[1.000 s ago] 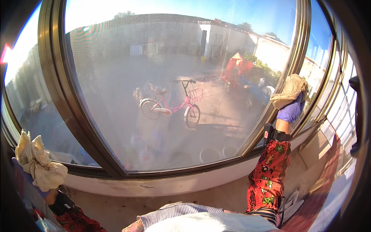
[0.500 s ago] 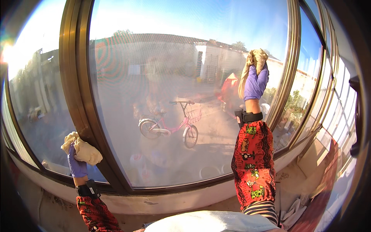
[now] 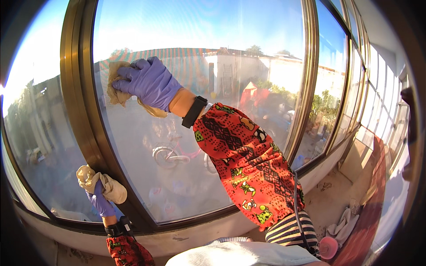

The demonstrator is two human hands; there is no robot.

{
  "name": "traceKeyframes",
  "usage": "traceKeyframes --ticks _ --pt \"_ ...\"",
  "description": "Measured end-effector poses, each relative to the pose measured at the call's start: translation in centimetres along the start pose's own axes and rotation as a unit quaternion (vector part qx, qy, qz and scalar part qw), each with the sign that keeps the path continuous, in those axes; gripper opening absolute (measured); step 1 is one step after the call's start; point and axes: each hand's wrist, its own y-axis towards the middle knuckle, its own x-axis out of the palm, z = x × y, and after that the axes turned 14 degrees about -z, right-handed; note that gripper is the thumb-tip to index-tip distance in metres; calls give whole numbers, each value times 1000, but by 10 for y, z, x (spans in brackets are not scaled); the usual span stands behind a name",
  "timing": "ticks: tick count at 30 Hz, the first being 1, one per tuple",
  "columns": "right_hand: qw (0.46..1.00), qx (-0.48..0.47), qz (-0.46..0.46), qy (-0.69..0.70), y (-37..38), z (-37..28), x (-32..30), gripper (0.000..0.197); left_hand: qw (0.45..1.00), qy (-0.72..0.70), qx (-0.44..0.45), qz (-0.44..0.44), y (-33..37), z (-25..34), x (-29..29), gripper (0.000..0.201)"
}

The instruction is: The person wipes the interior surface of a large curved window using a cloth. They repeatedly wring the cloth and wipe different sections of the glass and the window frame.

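My right hand (image 3: 148, 84), in a purple glove, presses a beige cloth (image 3: 116, 84) to the upper left of the large window pane (image 3: 186, 186). Its fingers bend over the rag, part of which hangs below the palm. Lower down at the left, my left hand (image 3: 101, 201), also gloved in purple, grips a second bunched beige cloth (image 3: 104, 184) against the brown window frame (image 3: 86, 115). Red patterned sleeve covers (image 3: 248, 164) and black wrist straps are on both arms.
Through the glass show a pink bicycle (image 3: 171, 155), a red covered shape and a pale wall. Below the window runs a light sill (image 3: 182, 239). At the lower right are a pink round container (image 3: 328, 247), a crumpled cloth (image 3: 344, 228) and a cardboard piece (image 3: 355, 159).
My right hand has swept its cloth from the pane's right side across to its upper left. The left hand sits slightly lower and farther right in view, still gripping its cloth.
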Motion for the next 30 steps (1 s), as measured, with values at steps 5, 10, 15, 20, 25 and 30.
traceKeyframes --ticks 5,10,15,20,25,30 --pt "979 131 128 -91 -21 106 -39 40 1000 12 -15 -14 -1 2 1 40" --pt "959 203 179 -86 -115 220 -69 42 998 38 -52 -19 7 -5 -19 40" --pt "919 357 161 -52 -257 291 -94 39 992 92 -80 -6 23 -24 -54 39" --pt "884 432 172 -46 -407 289 -104 42 979 198 -58 -2 30 -35 -75 43" --pt "831 524 136 -130 -484 237 -86 39 963 253 -84 37 36 -38 -81 40" --pt "767 547 296 156 -445 208 -71 32 952 296 -67 31 30 -28 -54 41"
